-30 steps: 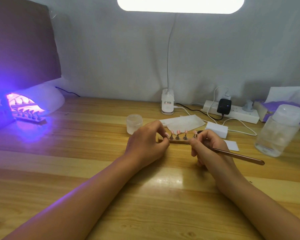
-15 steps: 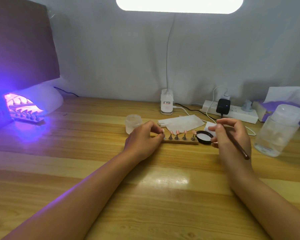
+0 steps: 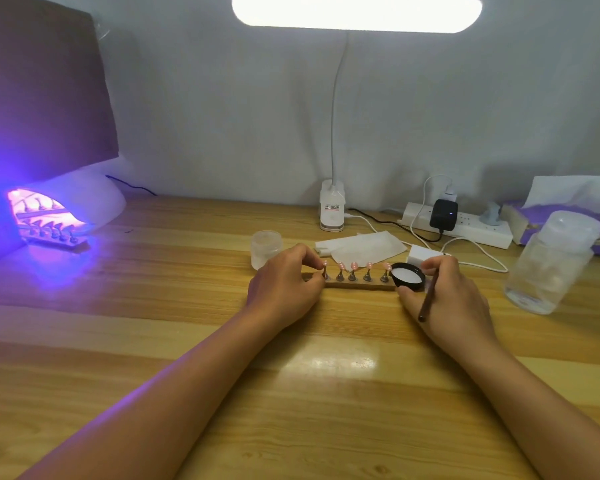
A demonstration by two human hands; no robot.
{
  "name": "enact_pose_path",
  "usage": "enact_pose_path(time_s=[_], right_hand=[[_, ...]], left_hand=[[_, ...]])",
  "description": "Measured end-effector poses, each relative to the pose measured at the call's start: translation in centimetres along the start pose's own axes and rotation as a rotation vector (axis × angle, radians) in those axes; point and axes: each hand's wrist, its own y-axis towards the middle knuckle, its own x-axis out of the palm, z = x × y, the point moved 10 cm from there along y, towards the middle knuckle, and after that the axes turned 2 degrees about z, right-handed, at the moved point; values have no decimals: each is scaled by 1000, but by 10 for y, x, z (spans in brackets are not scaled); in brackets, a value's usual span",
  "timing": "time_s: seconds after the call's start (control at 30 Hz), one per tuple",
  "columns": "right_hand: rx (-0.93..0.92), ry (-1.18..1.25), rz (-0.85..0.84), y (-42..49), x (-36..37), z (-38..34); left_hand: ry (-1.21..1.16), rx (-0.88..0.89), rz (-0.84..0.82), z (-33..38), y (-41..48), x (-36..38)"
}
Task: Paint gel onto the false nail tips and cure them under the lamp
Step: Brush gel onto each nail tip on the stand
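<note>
Left hand (image 3: 284, 282) pinches leftmost peg (image 3: 325, 274) of strip (image 3: 361, 286); right hand (image 3: 447, 296) grips brush (image 3: 427, 297) and black pot (image 3: 408, 276). 5 nail tips (image 3: 354, 265): light, brittle, probably wet. Lift by strip only.

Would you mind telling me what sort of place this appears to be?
Probably a home nail-art desk: a lit curing lamp, false nail tips on a wooden stand, and a power strip.

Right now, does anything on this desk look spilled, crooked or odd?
Nothing stands out. The five nail tips stand upright in a row on the wooden strip, which the left hand grips; the right hand holds the brush and a black lid. No spill shows.
</note>
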Motion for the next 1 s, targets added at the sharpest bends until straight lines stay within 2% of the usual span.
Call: enact_pose_path(time_s=[0.1,0.23,0.43,0.53,0.6,0.67,0.73,0.87,1.0], right_hand=[[30,25,39,1,-4,4],[-55,9,5,0,2,-7],[-21,-1,45,1,-2,-2],[-5,-16,106,0,-9,0],[-6,-22,111,0,-9,1],[2,-24,62,2,-2,2],[7,-23,25,3,3,3],[3,-21,47,4,1,5],[13,-3,57,5,-1,6]], left_hand=[[13,-5,67,0,-2,-8],[-41,34,159,7,-4,-18],[-66,63,481,6,-7,-56],[-25,-43,579,-15,-5,-70],[39,-191,531,-37,0,-68],[113,-337,389,-59,7,-58],[182,-402,244,-72,12,-45],[208,-340,202,-70,15,-40],[42,-210,287,-49,10,-49]])
